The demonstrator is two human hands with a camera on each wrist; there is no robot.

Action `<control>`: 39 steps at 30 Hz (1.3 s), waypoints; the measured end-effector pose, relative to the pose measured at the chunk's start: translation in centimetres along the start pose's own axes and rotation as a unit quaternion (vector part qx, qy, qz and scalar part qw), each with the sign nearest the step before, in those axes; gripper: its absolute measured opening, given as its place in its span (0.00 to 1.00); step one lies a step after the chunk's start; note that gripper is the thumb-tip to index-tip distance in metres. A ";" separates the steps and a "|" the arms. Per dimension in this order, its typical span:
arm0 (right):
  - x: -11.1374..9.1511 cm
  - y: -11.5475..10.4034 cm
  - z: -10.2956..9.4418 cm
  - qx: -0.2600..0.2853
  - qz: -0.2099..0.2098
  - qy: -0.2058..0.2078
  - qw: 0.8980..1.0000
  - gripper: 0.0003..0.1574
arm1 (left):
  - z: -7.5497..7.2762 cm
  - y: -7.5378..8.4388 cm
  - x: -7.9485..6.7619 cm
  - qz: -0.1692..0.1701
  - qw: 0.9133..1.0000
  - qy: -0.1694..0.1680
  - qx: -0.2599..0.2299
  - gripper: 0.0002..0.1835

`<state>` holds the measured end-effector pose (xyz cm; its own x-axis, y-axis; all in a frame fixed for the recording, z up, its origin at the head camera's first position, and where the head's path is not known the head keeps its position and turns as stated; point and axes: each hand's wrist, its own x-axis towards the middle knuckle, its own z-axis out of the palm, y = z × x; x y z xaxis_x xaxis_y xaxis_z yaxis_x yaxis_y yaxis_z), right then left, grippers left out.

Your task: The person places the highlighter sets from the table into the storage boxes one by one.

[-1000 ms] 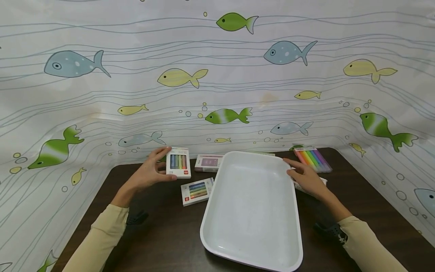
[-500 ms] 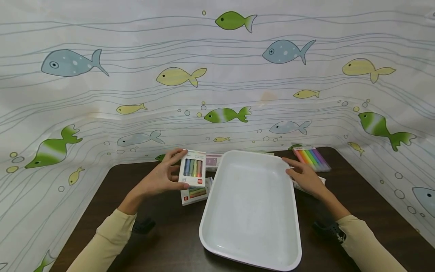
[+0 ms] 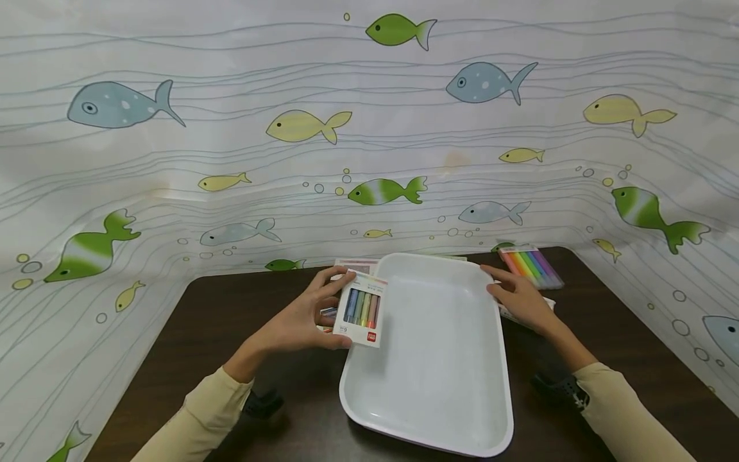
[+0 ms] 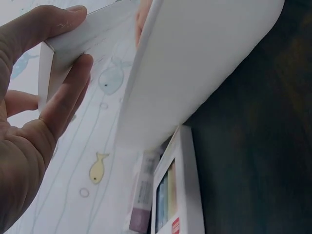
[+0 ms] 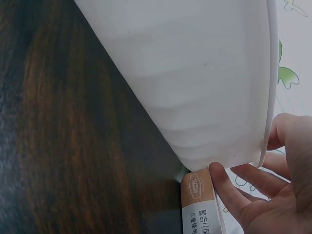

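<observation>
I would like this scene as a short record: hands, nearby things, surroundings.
left hand: grips a white rectangular box with a window showing coloured sticks
right hand: holds a white rectangular tray at its far right corner
box position: raised, overlapping the tray's left rim in the head view
near left hand: second white windowed box; pale purple box
near right hand: brown and white box; clear pack of rainbow-coloured sticks
support: dark brown wooden table
backdrop: white sheet printed with fish

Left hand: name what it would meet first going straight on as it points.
The white tray, probably, with the held box leading the left hand; height is unclear, so both might pass above.
</observation>
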<state>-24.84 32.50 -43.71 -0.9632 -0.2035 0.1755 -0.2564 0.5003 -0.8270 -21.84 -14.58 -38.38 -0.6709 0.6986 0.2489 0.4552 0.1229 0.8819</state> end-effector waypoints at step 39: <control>0.1 -0.7 0.5 -0.006 -0.011 0.016 1.000 0.30 | 3.6 1.1 -0.2 0.017 0.993 -0.071 0.091 0.46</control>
<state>-24.73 31.72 -43.43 -0.9594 -0.1871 0.2112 -0.2784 0.5067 -0.8159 -19.11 -12.02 -38.88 -0.5702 0.7948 0.2079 0.5828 0.2131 0.7842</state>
